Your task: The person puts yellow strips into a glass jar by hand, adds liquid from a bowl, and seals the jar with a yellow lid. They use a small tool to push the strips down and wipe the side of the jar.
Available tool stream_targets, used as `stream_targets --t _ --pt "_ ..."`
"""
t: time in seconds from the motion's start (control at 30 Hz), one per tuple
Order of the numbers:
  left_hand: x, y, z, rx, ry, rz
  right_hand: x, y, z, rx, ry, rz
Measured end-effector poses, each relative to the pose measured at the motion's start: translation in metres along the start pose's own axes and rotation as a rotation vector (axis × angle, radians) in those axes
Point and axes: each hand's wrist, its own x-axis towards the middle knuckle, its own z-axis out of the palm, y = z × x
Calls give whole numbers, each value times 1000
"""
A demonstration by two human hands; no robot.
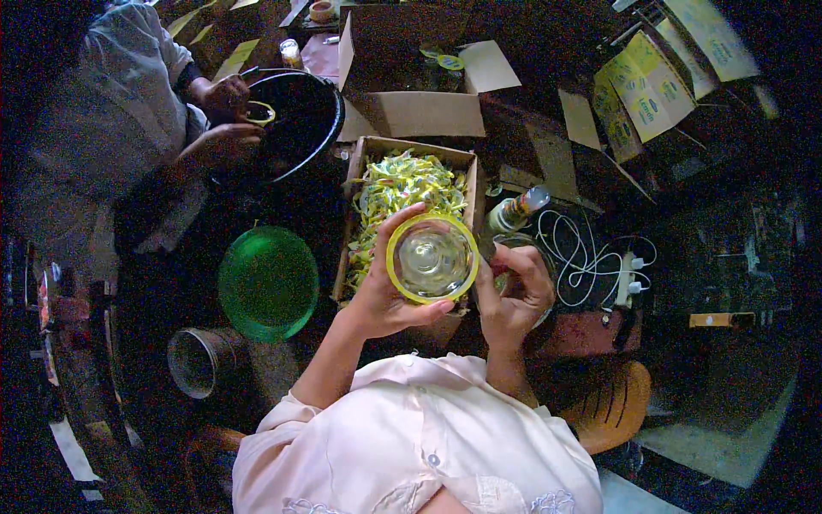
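Note:
My left hand [383,297] holds a clear round cup [428,261] with a yellow rim, fingers and thumb wrapped around its side. Just right of the cup is my right hand [521,295], its fingers curled and pressed together near the rim. Whatever is between those fingertips is too small to make out. Beneath the cup, a cardboard box [473,184] is filled with crumpled yellow, green and white strips [413,178]. Partly hidden behind my right hand lies a clear round dish [543,319].
A bottle [516,210], white cables [574,257] and a power strip [629,278] lie to the right. A green round tray [268,284] and metal bucket [193,363] are left. Another person's hands [229,128] hold a yellow-rimmed piece over a black tub [336,107]. An open carton [411,113] stands ahead.

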Motion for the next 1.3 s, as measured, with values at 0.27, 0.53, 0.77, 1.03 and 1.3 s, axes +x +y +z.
stream_targets --t 0.27,0.53,0.77,1.03,1.3 --pt "-6 4 -12 73 58 78 2 71 -20 44 95 366" --pt "-15 -2 -19 450 179 56 -117 281 -86 -939 -274 325" --pt "-10 -4 -17 315 177 56 -122 290 -79 -1046 -563 483" --pt "-11 -9 -16 380 176 11 -89 258 -107 -901 -624 463" --pt "-7 -5 -14 437 197 13 -65 214 -117 -728 -582 633"
